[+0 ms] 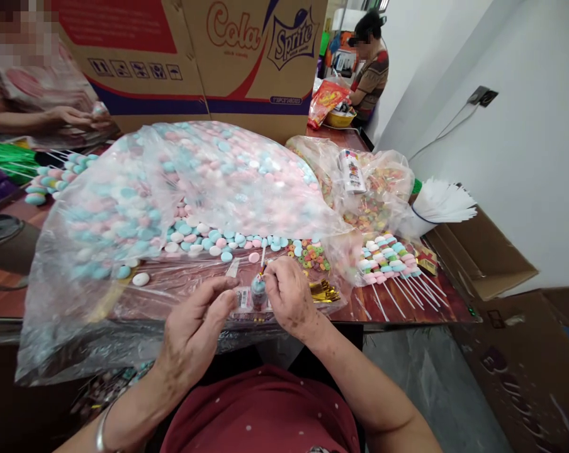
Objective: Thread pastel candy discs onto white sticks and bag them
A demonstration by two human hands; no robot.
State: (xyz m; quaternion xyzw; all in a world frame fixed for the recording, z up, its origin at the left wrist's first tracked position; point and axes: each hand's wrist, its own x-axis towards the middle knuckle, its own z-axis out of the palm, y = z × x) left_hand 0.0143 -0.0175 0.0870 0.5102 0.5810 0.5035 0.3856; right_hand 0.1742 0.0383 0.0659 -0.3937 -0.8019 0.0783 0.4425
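- The wrapped candy stick (259,292) sits upright between both hands by the table's (457,306) front edge, presumably for easy reach.
- The right hand's (291,297) grip pinches narrowly at its neck, seemingly steadying it; fingers hide the exact contact.
- The left hand's (194,330) grip is parted, nothing visible inside.
- Gold strips (326,291) lie handily alongside, partly covered.

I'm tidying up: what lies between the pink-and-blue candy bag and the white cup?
In the head view, a clear bag of ring candies, with a printed packet on it.
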